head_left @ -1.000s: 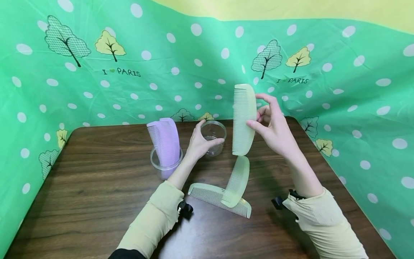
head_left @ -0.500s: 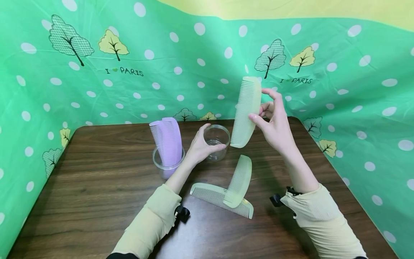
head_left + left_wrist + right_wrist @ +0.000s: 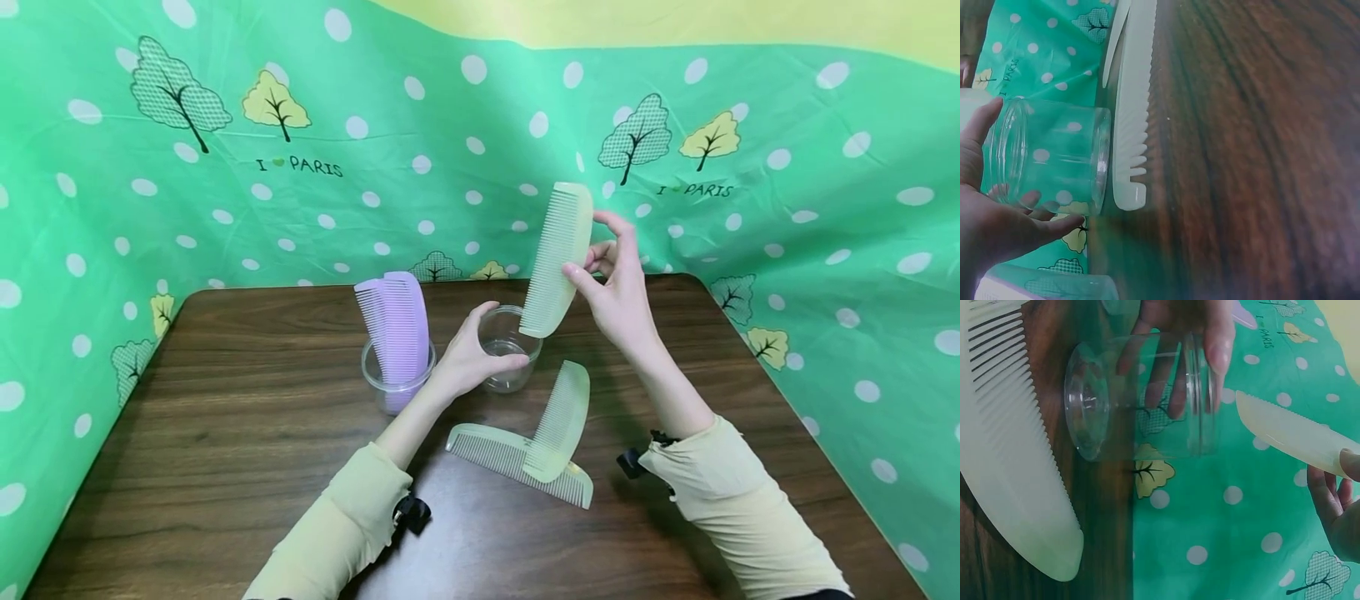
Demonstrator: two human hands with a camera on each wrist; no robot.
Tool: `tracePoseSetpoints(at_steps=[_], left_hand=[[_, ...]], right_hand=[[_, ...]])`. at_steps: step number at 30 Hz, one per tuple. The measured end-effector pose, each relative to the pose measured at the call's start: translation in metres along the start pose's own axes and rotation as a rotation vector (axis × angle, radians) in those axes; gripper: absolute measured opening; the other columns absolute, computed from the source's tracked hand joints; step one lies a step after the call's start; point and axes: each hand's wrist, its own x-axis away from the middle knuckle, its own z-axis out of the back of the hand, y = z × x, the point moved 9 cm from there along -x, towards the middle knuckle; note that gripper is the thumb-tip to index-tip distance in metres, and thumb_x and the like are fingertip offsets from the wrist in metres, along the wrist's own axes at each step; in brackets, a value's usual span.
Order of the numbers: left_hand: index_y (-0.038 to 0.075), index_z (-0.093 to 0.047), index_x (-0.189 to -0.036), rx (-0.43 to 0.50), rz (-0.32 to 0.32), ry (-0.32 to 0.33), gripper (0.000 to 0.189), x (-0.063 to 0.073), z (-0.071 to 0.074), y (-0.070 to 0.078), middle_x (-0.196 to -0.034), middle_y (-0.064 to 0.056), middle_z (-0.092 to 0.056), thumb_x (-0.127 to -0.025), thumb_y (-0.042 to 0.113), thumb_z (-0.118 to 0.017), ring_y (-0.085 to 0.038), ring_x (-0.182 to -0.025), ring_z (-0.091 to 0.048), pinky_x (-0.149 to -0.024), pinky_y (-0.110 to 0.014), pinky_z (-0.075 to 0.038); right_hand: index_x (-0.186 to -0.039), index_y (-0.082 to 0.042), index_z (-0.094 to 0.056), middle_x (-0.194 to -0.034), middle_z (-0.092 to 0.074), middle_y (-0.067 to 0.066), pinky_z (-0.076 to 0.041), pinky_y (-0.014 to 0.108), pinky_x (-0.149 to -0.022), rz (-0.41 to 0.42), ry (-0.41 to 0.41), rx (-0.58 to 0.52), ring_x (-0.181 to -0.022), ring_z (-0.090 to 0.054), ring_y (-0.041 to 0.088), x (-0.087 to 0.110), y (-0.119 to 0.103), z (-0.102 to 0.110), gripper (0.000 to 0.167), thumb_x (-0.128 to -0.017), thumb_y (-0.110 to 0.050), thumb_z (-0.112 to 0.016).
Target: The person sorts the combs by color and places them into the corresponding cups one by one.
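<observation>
My left hand [image 3: 474, 357] grips a clear plastic jar [image 3: 507, 385] standing upright on the table, thumb on the near side and fingers around the far side. A pale green comb [image 3: 558, 258] is pinched along its spine by my right hand [image 3: 618, 287]. It is raised and slightly tilted, its lower end at the right side of the jar's rim; the right wrist view shows that comb [image 3: 1291, 434] outside the mouth. Two more green combs lie in front of the jar, one comb [image 3: 558, 425] crossing over another comb [image 3: 487, 446].
Left of my left hand, a second clear jar [image 3: 367, 375] holds purple combs [image 3: 405, 329] standing on end. The dark wooden table [image 3: 247, 467] reaches back to a green dotted cloth [image 3: 315, 200].
My left hand has drawn the jar nearer across the table. My right hand has brought the green comb left to the jar's rim, and the comb now leans more. The lying combs stay put.
</observation>
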Motion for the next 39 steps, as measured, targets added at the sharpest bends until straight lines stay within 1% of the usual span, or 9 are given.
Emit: tracePoseSetpoints(at_steps=[6,12,15,19,26,30,33,37,39], left_hand=[[0.036,-0.032,-0.157,0.006,-0.012,-0.025,0.102,0.005,0.0,-0.002,-0.165,0.0,-0.036,-0.074,0.045,-0.091,-0.025,-0.152,-0.036,-0.122,-0.054,-0.033],[0.034,-0.033,-0.157,0.04,-0.007,-0.05,0.103,0.008,-0.002,-0.005,-0.162,-0.001,-0.04,-0.073,0.043,-0.092,-0.026,-0.151,-0.037,-0.122,-0.054,-0.033],[0.039,-0.034,-0.155,0.061,0.008,-0.062,0.101,0.011,-0.002,-0.006,-0.162,0.001,-0.04,-0.073,0.043,-0.092,-0.025,-0.152,-0.036,-0.122,-0.054,-0.032],[0.045,-0.034,-0.153,0.083,0.025,-0.069,0.098,0.015,-0.001,-0.009,-0.163,0.006,-0.038,-0.074,0.044,-0.092,-0.023,-0.153,-0.032,-0.123,-0.054,-0.03],[0.042,-0.032,-0.156,0.094,0.022,-0.094,0.1,0.018,0.0,-0.009,-0.164,0.009,-0.036,-0.076,0.045,-0.091,-0.024,-0.153,-0.033,-0.122,-0.056,-0.031],[0.045,-0.033,-0.154,0.09,0.025,-0.075,0.099,0.017,0.002,-0.011,-0.163,0.009,-0.038,-0.074,0.044,-0.092,-0.021,-0.154,-0.032,-0.123,-0.056,-0.028],[0.044,-0.033,-0.155,0.091,0.013,-0.073,0.099,0.016,0.001,-0.01,-0.163,0.008,-0.04,-0.074,0.044,-0.092,-0.022,-0.154,-0.032,-0.123,-0.056,-0.028],[0.043,-0.033,-0.156,0.101,0.009,-0.08,0.1,0.015,-0.001,-0.011,-0.163,0.008,-0.04,-0.075,0.044,-0.091,-0.023,-0.154,-0.031,-0.123,-0.056,-0.027],[0.044,-0.033,-0.156,0.107,0.017,-0.078,0.101,0.015,-0.001,-0.013,-0.163,0.009,-0.039,-0.075,0.044,-0.092,-0.022,-0.155,-0.029,-0.124,-0.056,-0.027]], right_hand=[[-0.153,-0.021,-0.035,-0.091,-0.05,0.004,-0.049,0.018,-0.062,-0.004,-0.027,0.021,-0.078,-0.055,0.013,0.0,0.008,-0.012,0.068,-0.096,-0.007,-0.07],[-0.153,-0.023,-0.036,-0.093,-0.051,0.006,-0.048,0.02,-0.065,-0.017,-0.049,0.034,-0.078,-0.055,0.014,0.002,0.017,-0.022,0.069,-0.096,-0.007,-0.071],[-0.153,-0.023,-0.037,-0.094,-0.052,0.007,-0.048,0.019,-0.065,-0.03,-0.065,0.035,-0.078,-0.056,0.014,0.004,0.021,-0.027,0.069,-0.095,-0.007,-0.072],[-0.153,-0.022,-0.038,-0.094,-0.054,0.01,-0.049,0.017,-0.061,-0.04,-0.096,0.031,-0.078,-0.056,0.014,0.007,0.025,-0.036,0.069,-0.095,-0.007,-0.073],[-0.154,-0.02,-0.038,-0.096,-0.056,0.014,-0.048,0.016,-0.061,-0.027,-0.125,0.05,-0.08,-0.054,0.013,0.013,0.034,-0.047,0.072,-0.093,-0.005,-0.075],[-0.153,-0.021,-0.039,-0.095,-0.058,0.014,-0.044,0.017,-0.066,-0.006,-0.144,0.077,-0.082,-0.053,0.014,0.015,0.036,-0.053,0.07,-0.094,-0.008,-0.074],[-0.153,-0.02,-0.039,-0.095,-0.058,0.015,-0.043,0.019,-0.07,0.005,-0.154,0.089,-0.084,-0.052,0.017,0.016,0.037,-0.056,0.068,-0.095,-0.009,-0.073],[-0.152,-0.018,-0.039,-0.094,-0.058,0.016,-0.043,0.018,-0.069,0.006,-0.169,0.109,-0.083,-0.052,0.018,0.018,0.043,-0.059,0.067,-0.095,-0.008,-0.073],[-0.151,-0.017,-0.039,-0.094,-0.058,0.016,-0.045,0.018,-0.069,0.003,-0.182,0.114,-0.083,-0.053,0.019,0.019,0.045,-0.061,0.067,-0.095,-0.008,-0.073]])
